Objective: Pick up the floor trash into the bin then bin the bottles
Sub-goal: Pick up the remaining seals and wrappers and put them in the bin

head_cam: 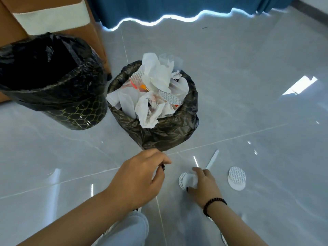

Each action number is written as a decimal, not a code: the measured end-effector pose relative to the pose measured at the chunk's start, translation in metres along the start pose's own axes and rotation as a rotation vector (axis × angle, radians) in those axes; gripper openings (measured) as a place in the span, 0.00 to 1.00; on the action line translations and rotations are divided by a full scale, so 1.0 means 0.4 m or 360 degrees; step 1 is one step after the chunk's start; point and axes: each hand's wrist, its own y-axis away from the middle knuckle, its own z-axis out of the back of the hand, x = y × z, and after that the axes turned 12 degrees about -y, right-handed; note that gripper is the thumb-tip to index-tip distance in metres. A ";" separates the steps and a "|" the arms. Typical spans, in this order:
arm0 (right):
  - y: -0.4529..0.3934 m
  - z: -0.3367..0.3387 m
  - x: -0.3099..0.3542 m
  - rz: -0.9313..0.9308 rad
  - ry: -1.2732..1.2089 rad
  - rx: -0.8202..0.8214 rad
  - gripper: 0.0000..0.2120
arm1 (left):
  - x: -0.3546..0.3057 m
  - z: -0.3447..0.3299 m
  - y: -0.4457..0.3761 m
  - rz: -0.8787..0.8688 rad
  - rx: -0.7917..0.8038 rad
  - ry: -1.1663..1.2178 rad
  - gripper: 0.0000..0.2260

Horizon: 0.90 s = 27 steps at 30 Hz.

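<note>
A glossy tiled floor (248, 86) carries two bins. The larger, empty bin (53, 82), lined with a black bag, stands at the left beside a brown piece of furniture (53, 8). The smaller, overfull bin (159, 128) stands just right of it, heaped with crumpled white paper and round seal liners (154, 89) that rise above its rim.

No bottles are in view. The floor trash lies near the overfull bin, on the person's side of it.

The left hand (140, 176) hovers low over the floor, fingers loosely curled, with a small dark item at the fingertips; whether it holds this cannot be told. The right hand (202, 183), wearing a beaded bracelet (213, 204), pinches a small stack of white round liners (186, 180) against the floor.

A further pair of round liners (237, 178) lies just to the right, and a thin white strip (212, 159) lies just beyond the right hand.

The step in hand appears to be gathering flat liners. These probably cling to smooth tile, so sliding a fingertip under one edge should lift them more cleanly than pinching from above. Depositing into the empty bin seems wiser, since the heaped one would likely spill.
</note>
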 end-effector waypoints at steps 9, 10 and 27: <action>-0.048 -0.018 -0.011 0.0052 0.0296 0.0066 0.28 | -0.025 -0.024 0.007 -0.0026 0.0227 -0.0074 0.12; -0.048 -0.016 -0.016 0.0057 0.0290 0.0062 0.28 | -0.027 -0.026 0.009 -0.0023 0.0238 -0.0064 0.12; -0.004 -0.036 -0.038 0.0366 0.0389 0.0070 0.31 | -0.008 -0.032 0.042 0.0069 0.0341 0.0013 0.09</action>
